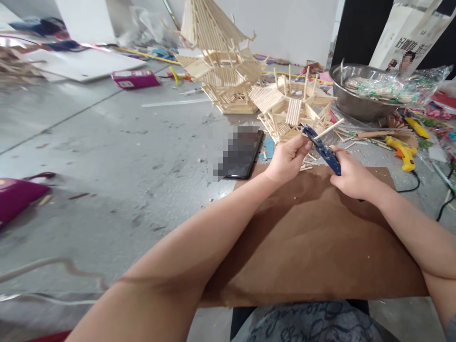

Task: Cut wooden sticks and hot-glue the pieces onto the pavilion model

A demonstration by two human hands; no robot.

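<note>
My right hand [352,175] is closed around a dark blue hand cutter [326,153], which tilts up and to the left. At its jaws a thin wooden stick [331,127] points out to the upper right. The fingers of my left hand [290,157] are pinched at the stick's near end, close to the cutter; the end itself is hidden. Just behind both hands stands a low, partly built stick structure [294,111] with upright posts and slatted panels. Short stick pieces [306,167] lie beneath the hands at the board's edge.
A brown board [320,247] lies before me. A phone [242,154] rests beside it on the left. Farther back rises a tall stick pagoda [223,71]. To the right are a metal bowl [366,107] of bagged sticks and a yellow glue gun [404,153] with its cord.
</note>
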